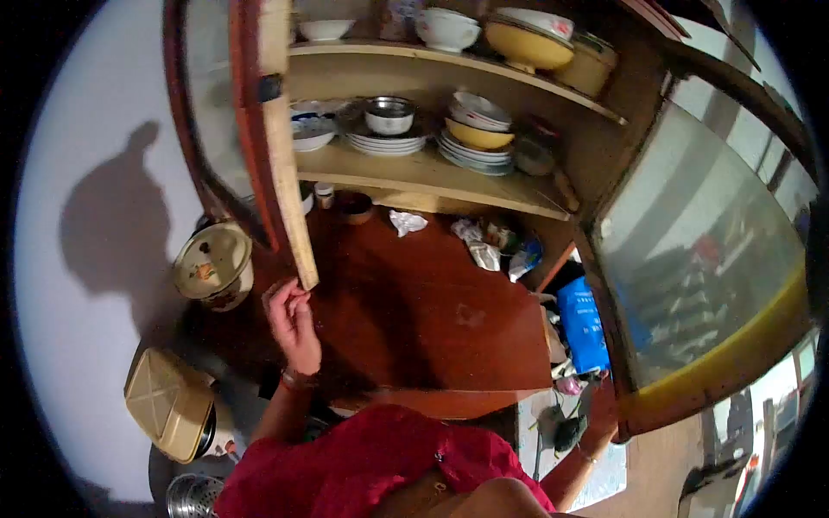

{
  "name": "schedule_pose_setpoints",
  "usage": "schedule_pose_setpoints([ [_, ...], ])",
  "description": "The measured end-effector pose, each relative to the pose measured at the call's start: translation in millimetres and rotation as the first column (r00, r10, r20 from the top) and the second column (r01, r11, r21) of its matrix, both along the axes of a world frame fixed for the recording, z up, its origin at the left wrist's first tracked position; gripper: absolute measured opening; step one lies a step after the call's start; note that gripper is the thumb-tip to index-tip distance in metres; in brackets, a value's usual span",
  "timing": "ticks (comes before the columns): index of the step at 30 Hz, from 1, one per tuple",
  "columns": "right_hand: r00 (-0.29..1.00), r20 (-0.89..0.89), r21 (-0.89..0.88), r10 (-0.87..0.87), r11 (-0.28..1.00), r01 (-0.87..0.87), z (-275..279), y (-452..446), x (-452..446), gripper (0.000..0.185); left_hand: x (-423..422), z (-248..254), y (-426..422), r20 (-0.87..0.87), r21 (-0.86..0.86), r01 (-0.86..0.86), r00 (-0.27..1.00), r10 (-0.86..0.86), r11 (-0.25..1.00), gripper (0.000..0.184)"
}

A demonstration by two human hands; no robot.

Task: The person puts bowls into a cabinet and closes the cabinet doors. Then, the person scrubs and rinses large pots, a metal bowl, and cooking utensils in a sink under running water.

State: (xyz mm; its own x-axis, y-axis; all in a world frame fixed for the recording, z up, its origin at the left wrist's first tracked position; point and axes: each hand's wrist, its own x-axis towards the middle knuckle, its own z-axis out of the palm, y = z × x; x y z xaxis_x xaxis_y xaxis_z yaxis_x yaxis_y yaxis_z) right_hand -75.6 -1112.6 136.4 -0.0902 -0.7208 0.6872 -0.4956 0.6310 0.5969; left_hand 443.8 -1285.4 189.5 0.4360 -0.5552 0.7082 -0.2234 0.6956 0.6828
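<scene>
My left hand (294, 326) is at the lower end of the left cabinet door (285, 173), its fingers curled and pinching the bottom corner of the pale wooden edge. On the other side, my right hand (602, 410) is against the lower corner of the glass-paned right cabinet door (691, 259); its fingers are mostly hidden and dim. Both doors stand ajar. Between them, the shelves hold a stack of white plates (386, 144), a metal bowl (389, 116), a yellow bowl (528, 45) and several white bowls (447, 30).
A red-brown cabinet top (414, 319) carries crumpled foil (408, 223) and wrappers (484, 250) at the back. At left are a lidded enamel pot (213, 263) and a beige plastic container (170, 406). A blue packet (584, 326) sits by the right door.
</scene>
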Motion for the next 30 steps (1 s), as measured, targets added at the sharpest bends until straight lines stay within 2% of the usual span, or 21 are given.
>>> schedule_pose_setpoints([
  [1, 0.999, 0.044, 0.015, -0.003, 1.0, 0.003, -14, 0, -1, 0.022, 3, -2, -3, 0.105, 0.094, -0.076, 0.992, 0.066, 0.993, 0.032],
  [2, 0.996, 0.088, 0.03, -0.008, 1.0, 0.005, -27, 0, -2, 0.025, 2, 0, -2, 0.161, 0.085, -0.096, 0.984, 0.082, 0.992, 0.034],
  [4, 0.969, 0.225, 0.016, 0.102, 0.994, -0.109, -45, -2, -4, 0.043, 0, 9, -1, 0.262, 0.033, -0.105, 0.961, 0.093, 0.994, 0.041],
  [5, 0.899, 0.384, -0.044, 0.209, 0.977, -0.208, -48, -2, -3, 0.042, 2, 7, -5, 0.3, 0.035, -0.106, 0.95, 0.091, 0.994, 0.04],
  [6, 0.653, 0.653, -0.222, 0.384, 0.921, -0.32, -40, -7, 10, 0.041, 1, 11, -4, 0.381, 0.018, -0.193, 0.908, 0.172, 0.981, 0.041],
  [7, 0.208, 0.812, -0.474, 0.545, 0.824, -0.311, -32, -13, 26, 0.04, 0, 16, -4, 0.459, -0.005, -0.273, 0.854, 0.245, 0.962, 0.042],
  [8, -0.258, 0.736, -0.674, 0.626, 0.713, -0.191, -14, -20, 49, 0.039, -1, 21, -7, 0.448, -0.033, -0.246, 0.862, 0.235, 0.969, 0.044],
  [9, -0.584, 0.521, -0.792, 0.623, 0.608, -0.058, 19, -30, 88, 0.038, -2, 25, -12, 0.44, -0.061, -0.218, 0.87, 0.222, 0.974, 0.045],
  [10, -0.827, 0.211, -0.843, 0.521, 0.526, 0.116, 47, -39, 128, 0.037, -3, 28, -16, 0.433, -0.088, -0.187, 0.877, 0.207, 0.978, 0.046],
  [11, -0.912, 0.065, -0.838, 0.405, 0.519, 0.17, 69, -50, 156, 0.036, -5, 28, -21, 0.432, -0.086, -0.115, 0.891, 0.141, 0.99, 0.052],
  [13, -0.986, -0.035, -0.792, 0.163, 0.597, 0.127, 87, -88, 197, 0.034, -11, 31, -29, 0.464, -0.123, -0.083, 0.876, 0.132, 0.989, 0.058],
  [15, -0.979, -0.195, -0.71, -0.062, 0.697, 0.097, 77, -138, 219, 0.037, -15, 32, -38, 0.485, -0.132, -0.038, 0.869, 0.098, 0.991, 0.064],
  [17, -0.993, -0.112, -0.702, -0.03, 0.71, 0.058, 87, -176, 248, 0.035, -19, 36, -45, 0.531, -0.115, -0.023, 0.843, 0.081, 0.993, 0.066],
  [21, -0.992, -0.121, -0.704, 0.025, 0.702, 0.104, 90, -249, 280, 0.034, -32, 37, -73, 0.53, -0.069, 0.026, 0.848, 0.015, 0.997, 0.074],
  [23, -0.99, -0.137, -0.715, 0.026, 0.689, 0.117, 97, -274, 289, 0.033, -43, 35, -91, 0.563, -0.054, -0.029, 0.825, 0.054, 0.998, 0.075],
  [24, -0.987, -0.132, -0.678, 0.094, 0.718, 0.159, 98, -284, 293, 0.034, -47, 33, -100, 0.579, -0.047, -0.056, 0.812, 0.073, 0.997, 0.076],
  [28, -0.981, -0.122, -0.739, 0.149, 0.646, 0.191, 91, -321, 301, 0.038, -64, 27, -133, 0.602, -0.059, -0.15, 0.783, 0.155, 0.987, 0.079],
  [30, -0.974, -0.128, -0.722, 0.185, 0.656, 0.22, 92, -330, 302, 0.039, -71, 25, -147, 0.615, -0.062, -0.2, 0.764, 0.195, 0.978, 0.078],
])
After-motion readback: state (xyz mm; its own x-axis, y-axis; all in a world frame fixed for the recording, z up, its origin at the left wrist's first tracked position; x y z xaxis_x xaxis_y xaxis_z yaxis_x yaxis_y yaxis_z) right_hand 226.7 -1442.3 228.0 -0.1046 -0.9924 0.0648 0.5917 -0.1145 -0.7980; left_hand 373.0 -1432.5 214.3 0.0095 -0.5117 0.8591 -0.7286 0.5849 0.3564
